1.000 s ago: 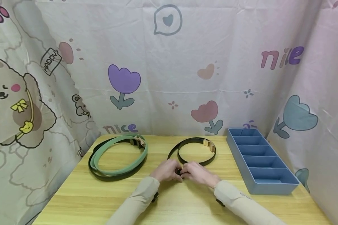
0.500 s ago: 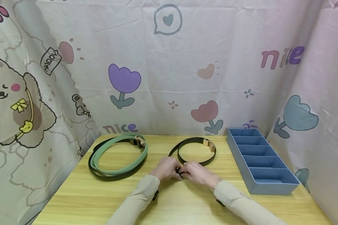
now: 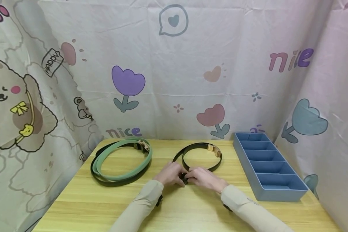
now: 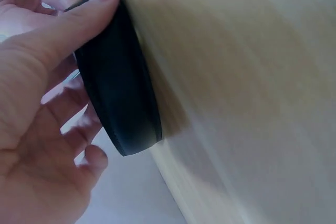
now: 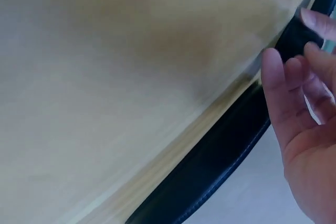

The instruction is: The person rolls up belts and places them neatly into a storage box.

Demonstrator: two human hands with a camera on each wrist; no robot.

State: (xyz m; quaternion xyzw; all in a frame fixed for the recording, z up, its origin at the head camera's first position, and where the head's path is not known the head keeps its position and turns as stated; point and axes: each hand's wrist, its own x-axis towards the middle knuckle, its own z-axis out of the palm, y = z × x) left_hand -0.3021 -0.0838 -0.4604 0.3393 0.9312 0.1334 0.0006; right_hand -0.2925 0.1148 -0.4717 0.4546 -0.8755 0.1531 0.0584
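A black belt (image 3: 216,167) lies in a wide standing loop near the middle of the table, its gold buckle (image 3: 210,147) at the far right of the loop. At the near end, my left hand (image 3: 170,174) grips a small coil of this belt, thumb across the top edge in the left wrist view. From the other side my right hand (image 3: 203,178) pinches the belt beside the coil. The fingers partly cover the coil in the head view. In the right wrist view, the belt's stitched strap (image 5: 210,150) runs on past the fingertips.
At the left, a green belt (image 3: 124,177) lies coiled over another black belt (image 3: 110,184), with metal buckles at the back. A blue divided box (image 3: 281,195) stands at the right. A printed curtain (image 3: 168,119) hangs behind the wooden table (image 3: 197,212).
The belt's loop and gold buckle have shifted very slightly left. Both hands stay at the coil with small finger movements; the other belts and the box have not moved.
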